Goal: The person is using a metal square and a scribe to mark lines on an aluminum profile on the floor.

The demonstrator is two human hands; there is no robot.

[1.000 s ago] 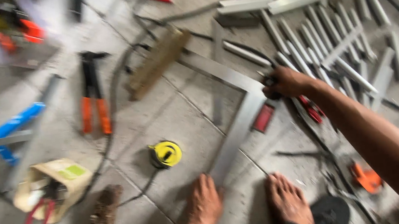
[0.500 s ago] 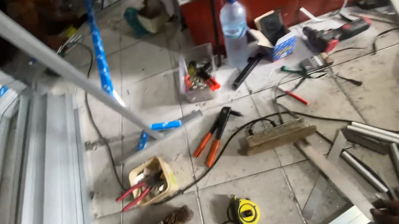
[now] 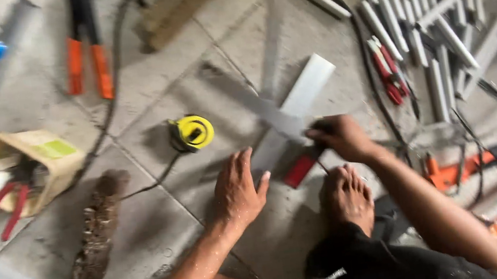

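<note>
The flat aluminium strip (image 3: 295, 104) runs diagonally up the tiled floor (image 3: 147, 95); the right hand (image 3: 339, 139), nearer, seems closed on its lower end, the left hand (image 3: 237, 189) splayed flat beside.

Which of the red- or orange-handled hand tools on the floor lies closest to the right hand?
The red-handled tool, directly under the right hand; the pliers and orange-handled cutters lie farther off.

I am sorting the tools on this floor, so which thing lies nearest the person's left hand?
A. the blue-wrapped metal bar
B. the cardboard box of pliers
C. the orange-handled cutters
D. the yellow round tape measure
D: the yellow round tape measure lies on the tiles just up-left of the left hand, closer than the others.
</note>
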